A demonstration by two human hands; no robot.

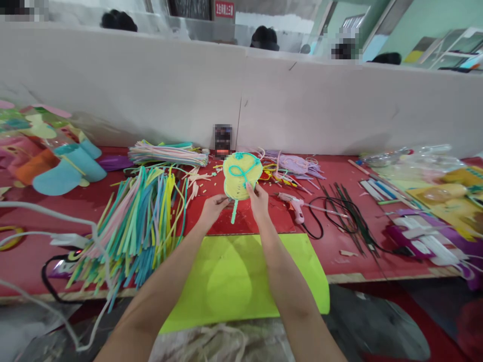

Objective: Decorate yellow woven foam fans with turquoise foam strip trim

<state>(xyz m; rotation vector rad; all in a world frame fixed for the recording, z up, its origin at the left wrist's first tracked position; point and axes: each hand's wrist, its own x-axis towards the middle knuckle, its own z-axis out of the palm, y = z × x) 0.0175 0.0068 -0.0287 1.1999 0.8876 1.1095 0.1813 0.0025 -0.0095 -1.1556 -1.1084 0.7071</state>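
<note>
A yellow fan-shaped craft piece with a green looped pipe-cleaner design and a green edge is held upright in front of me. Its pale green stick handle points down. My right hand grips the lower right edge, thumb on the front face. At the lower left, by the top of the handle, my left hand pinches the piece; some of its fingertips are hidden. Below my hands lies a bright yellow-green sheet, hanging over the table's front edge.
Bundled pipe cleaners spread at left, with more behind. A hot glue gun and its black cord lie right, near dark thin stems. Felt pieces stand far left. A white partition closes the back; a phone-like device leans there.
</note>
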